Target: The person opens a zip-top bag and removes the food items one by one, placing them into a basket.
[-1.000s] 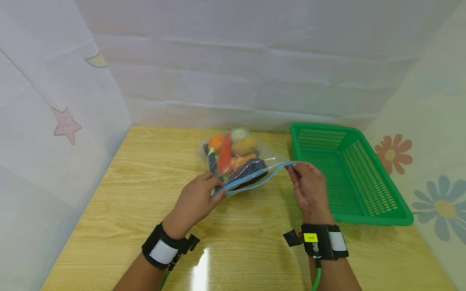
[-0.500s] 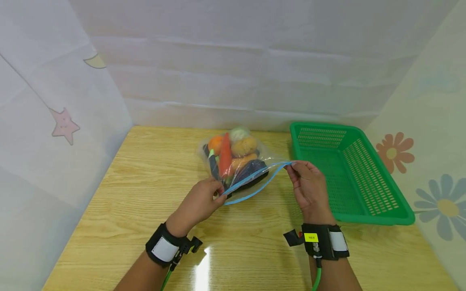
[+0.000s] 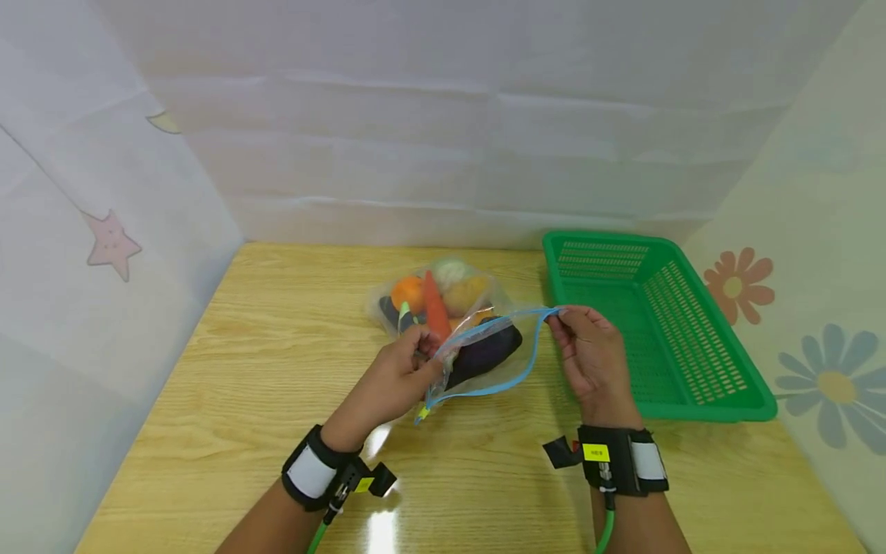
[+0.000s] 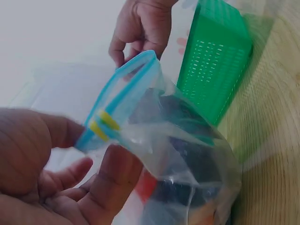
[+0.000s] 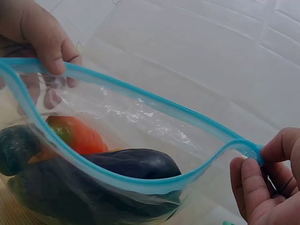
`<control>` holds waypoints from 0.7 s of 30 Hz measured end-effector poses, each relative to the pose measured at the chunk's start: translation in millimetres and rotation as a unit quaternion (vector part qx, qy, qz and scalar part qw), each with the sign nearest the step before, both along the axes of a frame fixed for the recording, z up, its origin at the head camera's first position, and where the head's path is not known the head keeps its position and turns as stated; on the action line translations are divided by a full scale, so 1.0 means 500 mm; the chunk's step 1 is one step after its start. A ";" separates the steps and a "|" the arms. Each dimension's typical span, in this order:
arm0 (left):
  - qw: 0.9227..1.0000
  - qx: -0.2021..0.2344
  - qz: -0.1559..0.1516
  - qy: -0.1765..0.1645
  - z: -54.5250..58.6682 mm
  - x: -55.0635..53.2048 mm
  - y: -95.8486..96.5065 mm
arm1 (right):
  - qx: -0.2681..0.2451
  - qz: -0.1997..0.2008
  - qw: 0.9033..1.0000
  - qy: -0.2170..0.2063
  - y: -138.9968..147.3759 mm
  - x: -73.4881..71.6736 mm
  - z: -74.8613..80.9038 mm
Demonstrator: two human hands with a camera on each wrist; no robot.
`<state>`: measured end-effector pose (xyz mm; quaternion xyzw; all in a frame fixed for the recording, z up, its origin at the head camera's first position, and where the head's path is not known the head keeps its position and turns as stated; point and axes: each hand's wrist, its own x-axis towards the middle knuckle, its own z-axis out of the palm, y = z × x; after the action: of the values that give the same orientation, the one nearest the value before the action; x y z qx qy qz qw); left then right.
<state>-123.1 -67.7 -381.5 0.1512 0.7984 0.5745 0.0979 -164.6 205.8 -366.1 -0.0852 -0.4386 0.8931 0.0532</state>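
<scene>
A clear zip bag [image 5: 140, 190] with a blue zip edge lies on the table, its mouth spread wide toward me. Inside are an eggplant [image 3: 487, 352], a carrot [image 3: 434, 304], an orange [image 3: 408, 293], a potato-like piece [image 3: 465, 295] and a pale round vegetable. My right hand [image 3: 591, 358] pinches the right corner of the mouth. With thumb and fingers, my left hand [image 3: 398, 369] pinches the far edge of the mouth near its left end. The yellow zip slider [image 4: 104, 125] shows at that end in the left wrist view.
A green plastic basket [image 3: 727, 412] stands at the right on the wooden table [image 3: 277, 346], close beside my right hand. White paper walls [image 3: 429, 154] rise behind the table and at both sides.
The bag's mouth has opened wider, baring the eggplant and the left zip end. My left hand has shifted slightly right along the edge; my right hand has stayed at its corner.
</scene>
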 end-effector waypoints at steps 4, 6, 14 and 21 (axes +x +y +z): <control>0.997 0.056 0.020 -0.042 -0.003 -0.010 0.003 | 0.011 0.000 1.000 0.001 0.003 -0.001 0.000; 0.994 0.082 0.037 -0.067 -0.005 -0.017 0.004 | 0.030 -0.001 1.000 0.001 0.003 0.000 0.001; 0.962 0.221 0.075 -0.143 -0.011 -0.053 0.016 | 0.096 -0.001 0.995 0.021 0.005 0.002 0.007; 0.900 0.368 0.086 -0.217 -0.018 -0.077 0.021 | 0.134 0.010 0.991 0.029 0.012 0.005 0.010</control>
<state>-161.8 -57.1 -390.7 -0.0218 0.4992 0.8520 0.1563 -162.0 211.7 -361.1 -0.0468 -0.5530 0.8290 0.0681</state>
